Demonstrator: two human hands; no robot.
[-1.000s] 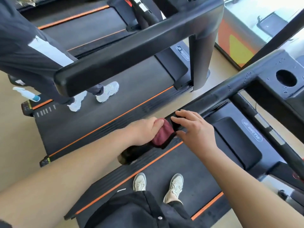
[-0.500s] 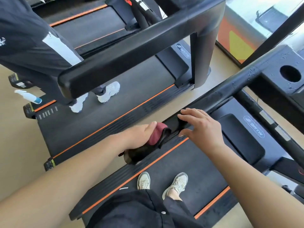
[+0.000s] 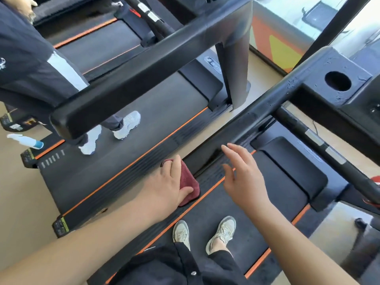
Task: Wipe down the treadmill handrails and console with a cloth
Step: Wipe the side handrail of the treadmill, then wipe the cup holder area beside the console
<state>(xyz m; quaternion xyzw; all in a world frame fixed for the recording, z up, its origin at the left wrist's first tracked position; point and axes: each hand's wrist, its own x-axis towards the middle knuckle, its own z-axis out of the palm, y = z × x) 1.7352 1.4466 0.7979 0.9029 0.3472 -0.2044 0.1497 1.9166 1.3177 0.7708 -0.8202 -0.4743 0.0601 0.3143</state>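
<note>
My left hand [image 3: 168, 186] grips a dark red cloth [image 3: 188, 183] wrapped over the near end of the black left handrail [image 3: 253, 118] of my treadmill. The rail runs up and right to the console block [image 3: 337, 83] with a round cup hole; wet droplets show on both. My right hand [image 3: 242, 177] hovers just right of the cloth, fingers spread, touching nothing. My feet in light trainers stand on the belt [image 3: 242, 204] below.
A second treadmill lies to the left with a thick black handrail [image 3: 144, 70] crossing the upper view. Another person in dark clothes [image 3: 35, 64] and white shoes stands on it. A spray bottle [image 3: 26, 140] lies near its rear corner. A thin bar [image 3: 329, 149] slants at right.
My right hand has lifted off the handrail and opened. My left hand has slid the cloth down to the rail's near end.
</note>
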